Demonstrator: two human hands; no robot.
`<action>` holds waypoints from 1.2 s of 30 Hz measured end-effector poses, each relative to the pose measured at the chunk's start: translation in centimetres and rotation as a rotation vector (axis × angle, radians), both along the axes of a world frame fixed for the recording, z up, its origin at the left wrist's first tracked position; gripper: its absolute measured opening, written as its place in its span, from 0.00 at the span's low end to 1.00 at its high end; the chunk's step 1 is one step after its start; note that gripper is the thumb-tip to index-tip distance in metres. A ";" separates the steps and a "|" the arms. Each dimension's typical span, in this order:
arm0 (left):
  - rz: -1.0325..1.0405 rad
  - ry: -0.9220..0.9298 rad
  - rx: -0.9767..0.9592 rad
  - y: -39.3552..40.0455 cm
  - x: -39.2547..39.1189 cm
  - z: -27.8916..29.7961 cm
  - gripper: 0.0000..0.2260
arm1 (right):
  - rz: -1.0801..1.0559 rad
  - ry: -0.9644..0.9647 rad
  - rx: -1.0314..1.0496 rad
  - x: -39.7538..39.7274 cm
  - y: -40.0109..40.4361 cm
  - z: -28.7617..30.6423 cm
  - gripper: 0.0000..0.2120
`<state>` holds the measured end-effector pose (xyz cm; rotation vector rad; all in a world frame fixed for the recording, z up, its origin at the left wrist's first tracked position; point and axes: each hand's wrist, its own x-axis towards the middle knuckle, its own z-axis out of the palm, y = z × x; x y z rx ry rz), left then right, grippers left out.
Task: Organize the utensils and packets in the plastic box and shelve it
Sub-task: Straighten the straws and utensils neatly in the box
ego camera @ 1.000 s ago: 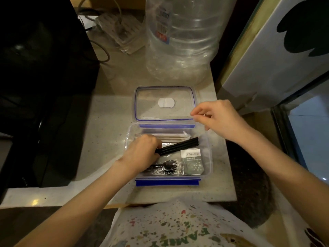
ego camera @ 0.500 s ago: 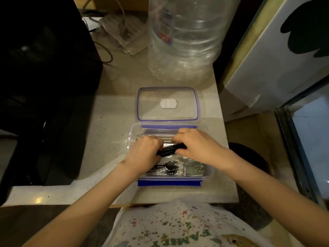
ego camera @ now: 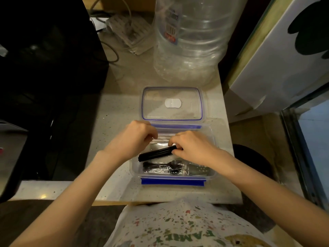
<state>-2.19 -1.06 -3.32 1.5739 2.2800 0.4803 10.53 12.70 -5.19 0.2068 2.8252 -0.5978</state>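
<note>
A clear plastic box point(ego camera: 172, 181) with blue clips stands open on the counter, and its lid point(ego camera: 171, 104) lies flat just behind it. Inside, a black bundle of sticks point(ego camera: 154, 155) lies slanted across the middle. My right hand point(ego camera: 192, 148) pinches that bundle's right end. Over the box's back left corner, my left hand point(ego camera: 133, 141) has its fingers curled onto pale wrapped sticks point(ego camera: 161, 139), which it mostly hides. A wrapped black spoon point(ego camera: 163, 167) lies along the front wall. Beside the spoon, a grey packet point(ego camera: 199, 169) is partly covered by my right wrist.
A large clear water bottle point(ego camera: 192, 41) stands right behind the lid. A black appliance point(ego camera: 44, 68) fills the left side. A power strip with cables point(ego camera: 128, 32) lies at the back. A white panel point(ego camera: 284, 59) leans at the right. The counter's front edge point(ego camera: 71, 189) is near my body.
My right hand came down from the lid's edge into the box and took the black bundle's right end. My left hand let go of the bundle and shifted to the box's back left.
</note>
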 end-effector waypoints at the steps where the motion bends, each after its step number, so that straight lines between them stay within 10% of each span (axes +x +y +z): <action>1: -0.030 -0.006 -0.024 0.1 0.1 0.1 0.07 | -0.004 -0.008 -0.044 0.0 -0.1 0.2 0.09; 36: -0.181 0.202 -0.409 0.6 2.3 -2.1 0.08 | 0.117 -0.100 -0.071 1.2 -1.6 -0.4 0.15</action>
